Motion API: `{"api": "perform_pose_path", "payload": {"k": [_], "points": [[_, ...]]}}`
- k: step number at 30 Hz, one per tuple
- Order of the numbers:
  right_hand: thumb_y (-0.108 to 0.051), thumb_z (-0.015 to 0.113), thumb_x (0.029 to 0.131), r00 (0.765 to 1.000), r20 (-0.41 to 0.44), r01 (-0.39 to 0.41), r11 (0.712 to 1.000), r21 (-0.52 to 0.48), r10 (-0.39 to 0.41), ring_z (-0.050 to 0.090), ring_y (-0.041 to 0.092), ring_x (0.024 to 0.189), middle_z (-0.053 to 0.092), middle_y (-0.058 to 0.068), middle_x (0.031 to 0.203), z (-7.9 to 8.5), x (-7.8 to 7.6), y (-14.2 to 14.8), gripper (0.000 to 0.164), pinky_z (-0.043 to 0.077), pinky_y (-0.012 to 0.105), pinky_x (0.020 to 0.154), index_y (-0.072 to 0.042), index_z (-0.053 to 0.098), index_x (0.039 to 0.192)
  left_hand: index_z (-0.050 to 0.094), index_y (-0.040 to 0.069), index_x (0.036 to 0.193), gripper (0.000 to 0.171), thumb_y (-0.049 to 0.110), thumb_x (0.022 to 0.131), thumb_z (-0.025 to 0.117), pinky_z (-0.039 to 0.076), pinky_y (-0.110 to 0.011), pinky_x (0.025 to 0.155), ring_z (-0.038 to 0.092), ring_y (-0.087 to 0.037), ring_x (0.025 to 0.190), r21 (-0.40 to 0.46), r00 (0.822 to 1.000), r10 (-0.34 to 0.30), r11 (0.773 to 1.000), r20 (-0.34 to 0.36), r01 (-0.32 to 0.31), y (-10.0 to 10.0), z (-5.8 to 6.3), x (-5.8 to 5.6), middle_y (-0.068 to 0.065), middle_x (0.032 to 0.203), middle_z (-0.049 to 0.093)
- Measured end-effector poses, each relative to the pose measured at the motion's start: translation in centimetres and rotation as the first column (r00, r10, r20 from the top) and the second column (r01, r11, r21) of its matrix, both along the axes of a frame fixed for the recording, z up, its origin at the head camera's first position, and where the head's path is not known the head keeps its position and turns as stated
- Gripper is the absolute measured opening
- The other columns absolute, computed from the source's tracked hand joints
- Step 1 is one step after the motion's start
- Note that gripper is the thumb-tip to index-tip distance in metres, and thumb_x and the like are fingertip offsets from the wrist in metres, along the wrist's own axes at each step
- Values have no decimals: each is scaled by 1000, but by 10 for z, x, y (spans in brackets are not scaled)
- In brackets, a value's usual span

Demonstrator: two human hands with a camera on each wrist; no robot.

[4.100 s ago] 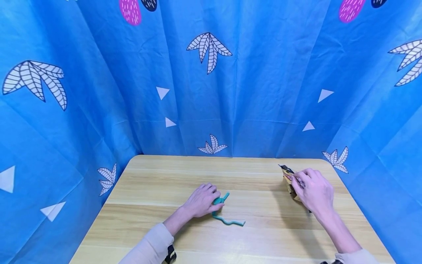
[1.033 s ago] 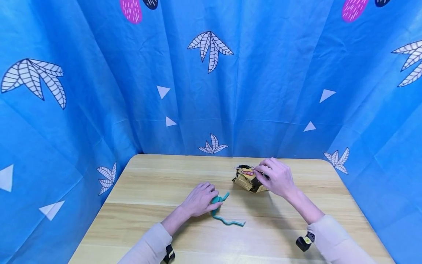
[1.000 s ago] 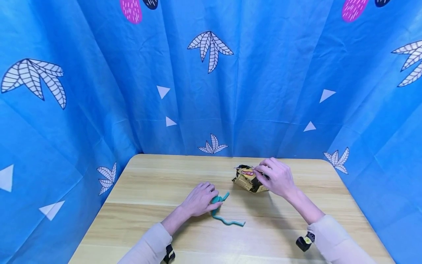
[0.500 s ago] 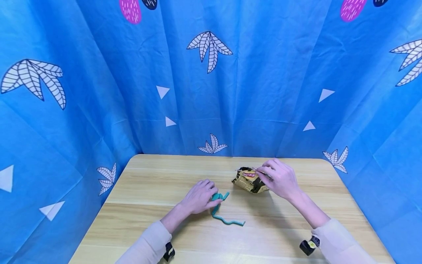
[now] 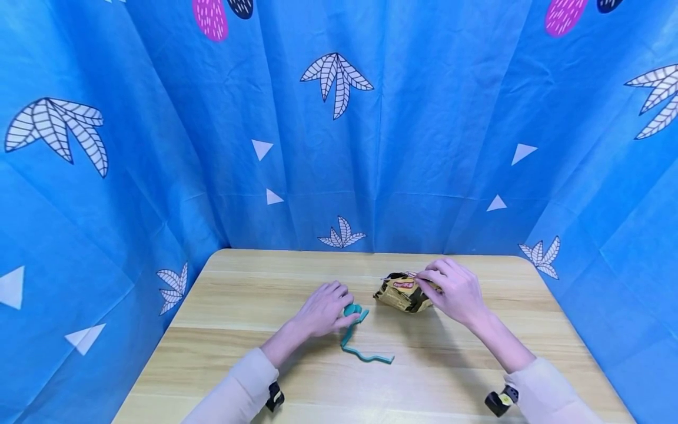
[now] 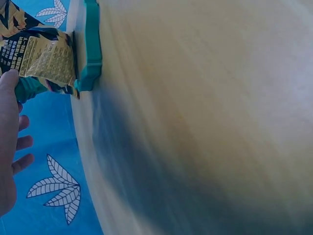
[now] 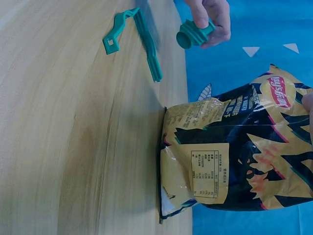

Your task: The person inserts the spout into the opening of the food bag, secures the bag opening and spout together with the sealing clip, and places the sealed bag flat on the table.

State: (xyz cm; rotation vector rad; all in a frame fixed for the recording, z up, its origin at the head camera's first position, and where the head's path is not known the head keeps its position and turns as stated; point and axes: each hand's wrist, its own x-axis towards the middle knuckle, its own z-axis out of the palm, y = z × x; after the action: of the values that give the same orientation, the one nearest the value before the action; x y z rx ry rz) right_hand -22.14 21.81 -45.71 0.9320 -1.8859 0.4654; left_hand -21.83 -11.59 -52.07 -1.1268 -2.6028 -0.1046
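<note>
My left hand [image 5: 324, 310] pinches a short green ribbed spout-like piece [image 7: 193, 35] with an open round end, held above the table. Below it a bent green plastic strip [image 5: 365, 357] lies on the wood, its two arms meeting at a hinge-like bend in the right wrist view. Over to the right, my right hand [image 5: 459, 291] pinches the top edge of a black-and-gold Lay's chip bag [image 5: 401, 295]. This bag stands upright, its bottom edge at the table top. In the left wrist view the spout-like piece [image 6: 30, 89] overlaps the bag, fingers loosely curled below.
The light wooden table [image 5: 254, 277] has rounded back corners. Blue curtain [image 5: 413, 147] with leaf prints hangs around its back and sides. Small black cameras [image 5: 500, 401] sit on both wrists.
My right hand has carried the chip bag from the right side toward the middle, then shifted slightly right. My left hand has lifted the green spout-like piece away from the strip.
</note>
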Motion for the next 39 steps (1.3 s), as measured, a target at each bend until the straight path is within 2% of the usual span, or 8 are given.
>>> {"api": "perform_pose_path", "payload": {"k": [7,17,26,39], "points": [[-33,68,100,1000,10,26,1000,-10,-26,63,18,71,70,0,81,-2,3,0,26,48,31,53,-15,80,86,65,22,99,32,54,102,61,55,-34,93,61,-18,105,11,999,-18,1000,-29,18,6,9,-4,1,106,68],[-30,66,99,999,15,38,999,-12,-38,64,19,72,71,1,82,-5,5,0,24,49,31,52,-14,79,87,66,21,99,34,54,102,61,55,-33,93,61,-16,101,-7,996,-67,998,-56,66,14,25,-12,2,104,68],[-32,64,101,999,15,28,1000,-13,-28,64,19,72,71,1,82,-6,4,-1,27,49,30,53,-13,79,88,64,20,97,33,52,102,63,56,-34,92,62,-18,102,30,992,-77,996,-102,80,13,41,-20,1,104,68],[-32,64,100,999,15,30,1000,-9,-30,64,19,71,72,1,82,-5,5,-2,26,50,30,52,-14,79,87,65,19,99,35,53,103,59,56,-34,96,63,-17,105,49,985,-133,989,-113,139,30,53,-20,2,107,69]]}}
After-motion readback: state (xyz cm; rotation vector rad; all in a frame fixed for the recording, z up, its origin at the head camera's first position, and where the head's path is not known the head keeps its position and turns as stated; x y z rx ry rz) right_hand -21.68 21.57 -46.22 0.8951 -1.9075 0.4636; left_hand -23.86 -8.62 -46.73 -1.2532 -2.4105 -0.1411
